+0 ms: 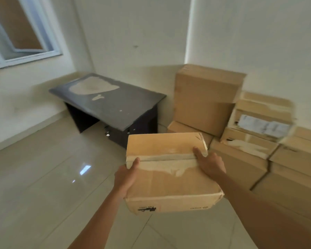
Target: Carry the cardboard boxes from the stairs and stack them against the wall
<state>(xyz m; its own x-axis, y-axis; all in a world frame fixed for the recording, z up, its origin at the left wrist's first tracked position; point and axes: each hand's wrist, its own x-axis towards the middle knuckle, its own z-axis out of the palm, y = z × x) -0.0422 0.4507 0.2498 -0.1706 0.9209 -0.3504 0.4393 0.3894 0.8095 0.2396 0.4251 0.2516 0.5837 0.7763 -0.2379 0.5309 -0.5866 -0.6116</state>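
White-walled room with a pale tiled floor (43, 177): a taped cardboard box (169, 178) is on its way to the pile.

The left hand (127, 177) and right hand (211, 163) grasp opposite sides of the box, each thumb hooked over the top edge and the other fingers hidden behind the cardboard. This two-sided grasp probably keeps the box level and its underside free for setting down. It hangs in mid-air above the floor, near but not touching the stacked boxes (244, 146) lined up against the wall (258, 42), which likely steadies them. A dark bench (115, 103) stands just left of the pile.
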